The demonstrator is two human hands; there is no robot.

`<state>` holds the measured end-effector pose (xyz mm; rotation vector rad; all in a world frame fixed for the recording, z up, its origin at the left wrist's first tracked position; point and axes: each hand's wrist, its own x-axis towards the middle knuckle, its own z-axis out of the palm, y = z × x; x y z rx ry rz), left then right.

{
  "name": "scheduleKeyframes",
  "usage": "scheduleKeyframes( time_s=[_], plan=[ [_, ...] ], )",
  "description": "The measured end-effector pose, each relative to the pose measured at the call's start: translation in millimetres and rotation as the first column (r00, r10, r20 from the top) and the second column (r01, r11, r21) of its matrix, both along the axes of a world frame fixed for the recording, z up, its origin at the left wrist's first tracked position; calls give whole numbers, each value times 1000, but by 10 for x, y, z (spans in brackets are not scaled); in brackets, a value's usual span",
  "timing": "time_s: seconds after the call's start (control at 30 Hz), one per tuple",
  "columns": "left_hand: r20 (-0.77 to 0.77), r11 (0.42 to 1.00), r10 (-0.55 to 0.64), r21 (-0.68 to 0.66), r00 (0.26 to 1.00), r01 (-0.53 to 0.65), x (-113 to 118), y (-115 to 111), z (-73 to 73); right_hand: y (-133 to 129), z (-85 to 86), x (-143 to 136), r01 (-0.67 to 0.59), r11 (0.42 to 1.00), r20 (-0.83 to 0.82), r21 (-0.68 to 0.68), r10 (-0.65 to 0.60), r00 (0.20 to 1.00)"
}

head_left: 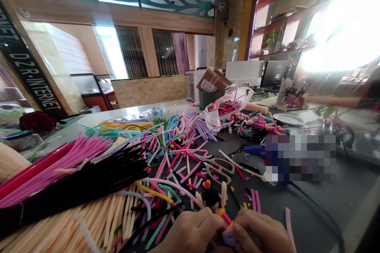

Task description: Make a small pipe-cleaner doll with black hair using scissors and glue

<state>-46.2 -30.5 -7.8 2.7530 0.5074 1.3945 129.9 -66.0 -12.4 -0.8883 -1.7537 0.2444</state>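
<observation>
Both of my hands meet at the bottom middle around a small pipe-cleaner doll [226, 217]. It has a black head with a red and yellow bit on top, raised beige arms, a pink body with yellow, and a lilac part low down. My left hand [192, 229] grips the doll from the left with fingers closed. On the other side my right hand [255, 229] pinches the lilac part between thumb and fingers. Just beyond the doll lie scissors [219, 170] with beige handles. Short pink pipe-cleaner pieces [255, 201] lie near my right hand.
Bundles of black [89, 182], pink [77, 154] and beige pipe cleaners [68, 225] cover the left. A blue glue gun [255, 150], partly blurred out, lies right with its cord trailing. Behind are finished dolls [264, 122], a plastic bag [215, 116] and a cardboard box [212, 80].
</observation>
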Motion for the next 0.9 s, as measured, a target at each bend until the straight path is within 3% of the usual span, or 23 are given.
scheduleKeyframes(
  time_s=[0.07, 0.2, 0.37, 0.63, 0.9],
  plan=[
    [-23, 1000, -4, 12, 1000, 4, 0, -16, 34, 14, 7, -10, -11, 999, 27, 52, 9, 1000],
    [-94, 1000, 17, 21, 995, -15, -23, -52, 91, -46, 113, 22, -25, 998, 146, -50, 32, 989],
    [-167, 998, -12, -67, 986, 1, -77, -87, 148, -109, 156, 40, -34, 996, 181, -86, 50, 982],
    [-143, 999, 26, -24, 989, -30, -92, -111, 140, -54, 133, 19, -44, 996, 247, 76, 23, 969],
    [-98, 1000, 19, -1, 995, -20, -80, -116, 168, -52, 112, 29, -55, 995, 316, 89, 24, 948]
  ],
)
